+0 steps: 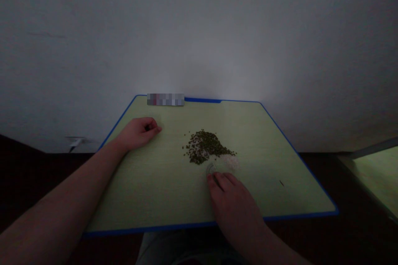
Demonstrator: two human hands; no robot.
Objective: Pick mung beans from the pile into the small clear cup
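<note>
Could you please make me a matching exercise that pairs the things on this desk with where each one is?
Things:
1. left hand
2. right hand
3. green beans
4. white grains

Places:
A. at the heap's lower right
B. curled on the desk, away from the heap
C. in a heap near the desk's middle
D. beside a clear curved piece

Pairs: 1-B, 2-D, 3-C, 4-A

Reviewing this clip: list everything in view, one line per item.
desk: one, pale green with blue edge, centre
beans: one pile, dark green, mid-desk
grains: one small pile, white, touching the beans' near right side
clear piece: one, translucent, just below the piles
label: one, pixelated, far desk edge
speck: one, dark, right of desk
wall: one, grey-white, behind desk
second desk: one, pale green, far right
fitting: one, white, low on wall, left
left hand: one, curled on desk
right hand: one, fingertips at clear piece
</note>
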